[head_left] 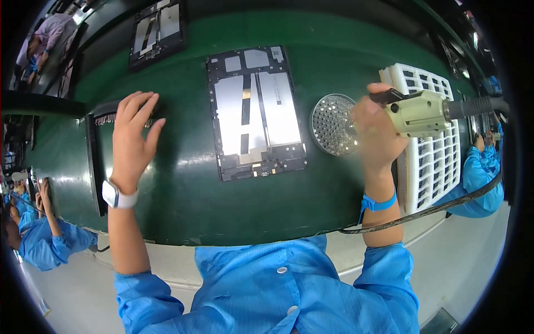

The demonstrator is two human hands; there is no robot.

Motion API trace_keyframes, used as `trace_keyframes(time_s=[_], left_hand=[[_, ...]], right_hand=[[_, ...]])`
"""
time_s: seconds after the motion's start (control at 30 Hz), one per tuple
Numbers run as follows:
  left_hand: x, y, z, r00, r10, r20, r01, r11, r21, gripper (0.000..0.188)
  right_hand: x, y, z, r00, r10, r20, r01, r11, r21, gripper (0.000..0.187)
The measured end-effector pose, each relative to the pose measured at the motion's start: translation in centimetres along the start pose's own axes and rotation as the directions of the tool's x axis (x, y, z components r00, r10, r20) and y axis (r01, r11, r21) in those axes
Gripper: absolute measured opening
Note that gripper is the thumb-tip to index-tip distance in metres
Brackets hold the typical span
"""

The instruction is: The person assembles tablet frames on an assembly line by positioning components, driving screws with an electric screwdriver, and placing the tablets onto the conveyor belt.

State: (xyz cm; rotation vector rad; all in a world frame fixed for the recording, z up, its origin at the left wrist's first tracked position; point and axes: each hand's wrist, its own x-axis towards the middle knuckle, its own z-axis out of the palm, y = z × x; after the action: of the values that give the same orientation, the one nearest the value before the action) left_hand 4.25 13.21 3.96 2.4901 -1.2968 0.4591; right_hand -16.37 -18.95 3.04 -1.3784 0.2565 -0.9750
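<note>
An opened tablet [256,111], its silver battery cells and dark frame bared, lies face down on the green bench between my hands. My left hand [135,125] hovers or rests left of it, thumb and fingers apart, holding nothing. In my right hand [381,131], somewhat smeared by motion, is a cream power screwdriver [420,114] with a dark lever. Its working tip is hidden by my fingers. Just left of this hand sits a round, clear-rimmed dish [334,123] with a dotted metallic inside, too small to make out in detail.
A white gridded foam tray [434,150] stands at the right, under the screwdriver. The tool's dark cable [434,210] runs along the bench's near right edge. Another opened tablet [157,32] lies at the far left. A black rail [95,167] stands left; people in blue sit on both sides.
</note>
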Motion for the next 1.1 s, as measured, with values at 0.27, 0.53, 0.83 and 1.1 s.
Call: trace_keyframes(time_s=[0.27,0.53,0.83,1.1], left_hand=[[2.0,-1.7,3.2,0.994,0.053,0.092,-0.034,0.979,-0.2,0.019],[10.2,7.3,5.9,0.979,-0.201,0.04,0.178,0.739,-0.649,0.029],[15.2,10.3,12.3,0.932,-0.262,0.25,0.361,0.629,-0.688,0.025],[15.3,9.0,14.6,0.996,-0.064,0.062,0.084,0.906,-0.414,0.022]], right_hand=[[0.0,-0.9,0.3,0.996,0.059,-0.061,-0.058,0.998,0.029,0.023],[0.0,-1.3,0.7,0.991,0.124,-0.054,-0.126,0.991,-0.036,0.023],[0.2,-0.9,0.4,0.997,0.009,-0.071,-0.013,0.998,-0.068,0.023],[0.4,-0.8,0.3,0.999,-0.014,-0.044,0.011,0.997,-0.07,0.022]])
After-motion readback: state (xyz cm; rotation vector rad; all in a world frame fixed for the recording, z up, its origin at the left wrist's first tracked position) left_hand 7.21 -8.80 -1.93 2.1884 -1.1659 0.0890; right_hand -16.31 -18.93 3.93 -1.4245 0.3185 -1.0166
